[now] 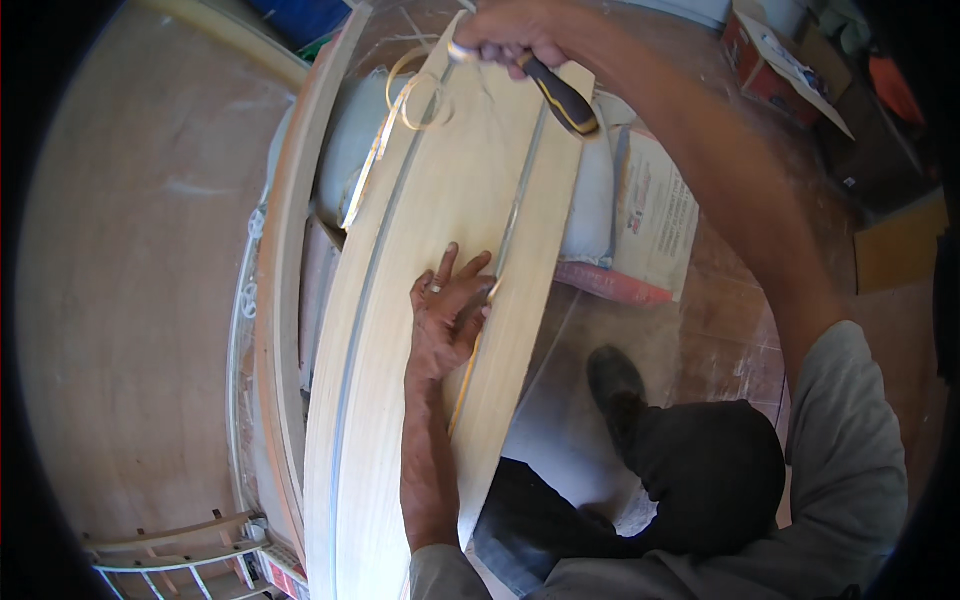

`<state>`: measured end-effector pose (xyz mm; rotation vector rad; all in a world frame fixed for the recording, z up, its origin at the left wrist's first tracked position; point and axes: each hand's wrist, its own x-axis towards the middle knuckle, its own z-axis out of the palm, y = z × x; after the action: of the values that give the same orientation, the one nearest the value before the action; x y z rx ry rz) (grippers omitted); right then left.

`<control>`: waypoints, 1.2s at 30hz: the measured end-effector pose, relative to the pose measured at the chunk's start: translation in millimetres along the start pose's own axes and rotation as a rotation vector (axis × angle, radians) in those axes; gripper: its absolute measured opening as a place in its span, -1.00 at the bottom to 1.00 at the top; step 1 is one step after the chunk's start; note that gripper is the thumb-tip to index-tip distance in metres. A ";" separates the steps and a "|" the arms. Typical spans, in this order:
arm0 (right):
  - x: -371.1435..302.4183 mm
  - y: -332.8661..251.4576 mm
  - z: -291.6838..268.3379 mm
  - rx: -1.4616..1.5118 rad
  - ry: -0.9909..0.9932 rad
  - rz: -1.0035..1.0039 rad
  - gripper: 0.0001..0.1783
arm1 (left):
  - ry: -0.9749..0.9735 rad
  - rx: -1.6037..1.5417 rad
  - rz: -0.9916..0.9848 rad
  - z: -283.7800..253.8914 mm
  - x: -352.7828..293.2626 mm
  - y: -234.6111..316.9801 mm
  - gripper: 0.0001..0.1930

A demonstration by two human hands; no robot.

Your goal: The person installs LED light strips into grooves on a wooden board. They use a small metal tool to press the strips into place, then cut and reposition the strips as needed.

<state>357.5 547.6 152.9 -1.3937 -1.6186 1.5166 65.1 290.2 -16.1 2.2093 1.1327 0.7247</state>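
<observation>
A long pale wood-grain board (430, 200) with two lengthwise grooves runs away in front of me. My left hand (448, 305) rests on it with its fingers spread, a ring on one of them. Its thumb and forefinger touch the right groove, where a thin gold strip (462, 392) shows below the hand. Up at the board's far end, my right hand (510, 38) is closed around a tool with a black-and-yellow handle (562, 97); the tool's working end is hidden and blurred. Left of that hand, a loose gold strip (380, 145) hangs in curls over the board's edge.
A large brown panel (150, 260) and a wooden edge piece (285, 270) stand to the left. Filled sacks (650, 215) lie under and right of the board. An open carton (775, 60) sits far right. A ladder-like frame (180, 555) is at lower left.
</observation>
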 end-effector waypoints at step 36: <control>-140.9 117.4 83.4 -0.753 0.170 -0.385 -0.72 | 0.154 0.162 -0.590 -55.7 -79.9 74.0 -0.46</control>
<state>369.6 368.8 60.9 -1.3852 -2.2946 0.5580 27.9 198.9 56.3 1.8057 1.8620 0.5621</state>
